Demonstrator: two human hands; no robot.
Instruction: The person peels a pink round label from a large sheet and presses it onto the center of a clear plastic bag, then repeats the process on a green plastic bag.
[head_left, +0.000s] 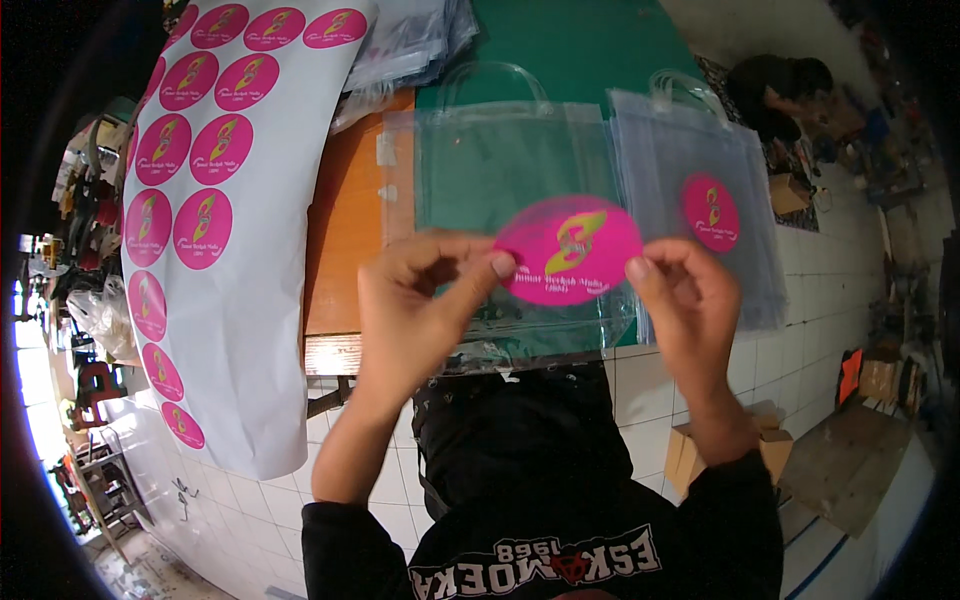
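Note:
Between my two hands a round pink sticker is stretched out, printed with a yellow-green emblem and white lettering. Thumb and fingers of my left hand pinch its left edge. Its right edge is pinched by my right hand. Beneath it, a clear plastic bag with a looped handle lies flat on the table. To the right rests a stack of clear bags, the top one bearing a pink round sticker.
A large white sheet of pink round stickers hangs over the table's left side. More folded plastic bags lie at the back. The tabletop is green and orange wood. A cardboard box stands on the floor; another person sits far right.

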